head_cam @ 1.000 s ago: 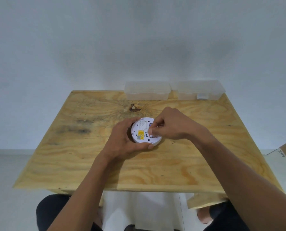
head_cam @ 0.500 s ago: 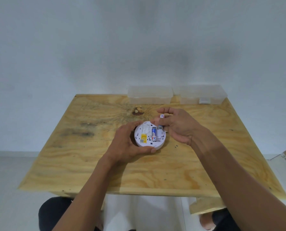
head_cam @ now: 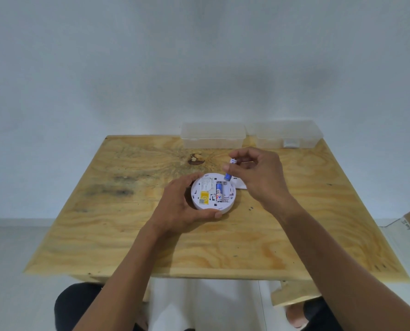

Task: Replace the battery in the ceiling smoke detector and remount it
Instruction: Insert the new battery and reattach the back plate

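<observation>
steadying the smoke detector [head_cam: 212, 192] at table [head_cam: 127, 235] centre, left hand [head_cam: 180, 206] wrapped around its rim from 9 o'clock; right hand [head_cam: 256, 173] pinching a battery [head_cam: 230, 169], lifted at 1 o'clock, probably for removing.

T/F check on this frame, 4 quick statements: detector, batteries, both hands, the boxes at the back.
1. The left hand grips the smoke detector on the table. True.
2. The right hand is empty. False: it pinches a battery.
3. The battery bay holds no cells. False: one blue cell sits in it.
4. Two clear plastic boxes stand at the table's far edge. True.
</observation>
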